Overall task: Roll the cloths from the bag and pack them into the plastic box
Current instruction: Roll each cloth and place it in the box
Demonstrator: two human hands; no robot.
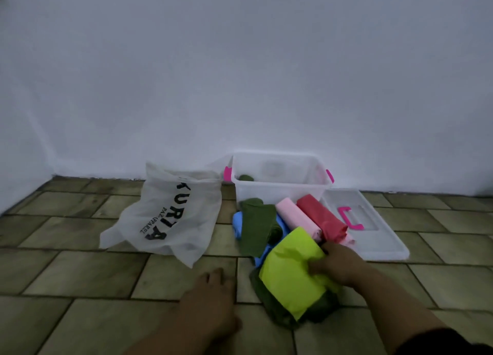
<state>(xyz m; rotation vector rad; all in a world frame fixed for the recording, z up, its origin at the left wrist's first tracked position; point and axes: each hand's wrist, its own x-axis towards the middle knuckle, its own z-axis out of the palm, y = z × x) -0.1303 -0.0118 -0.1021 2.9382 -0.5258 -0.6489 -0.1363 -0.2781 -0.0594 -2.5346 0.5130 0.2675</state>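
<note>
Pinching lime cloth [290, 272] at right edge with right hand [333, 264]; resting left hand [210, 290] flat on floor, fingers loose, holding nothing. Heaped unrolled at 6 o'clock of box [280, 192]; bag [165, 216] at 9.

Risks:
- Dragging green cloth [280, 317] beneath along if pulled fast.
- Brushing pink roll [296, 218] and red roll [320, 218] at 12 of right hand, loosening both.
- Rolling one-handed, ending slack, wasting box room.
</note>
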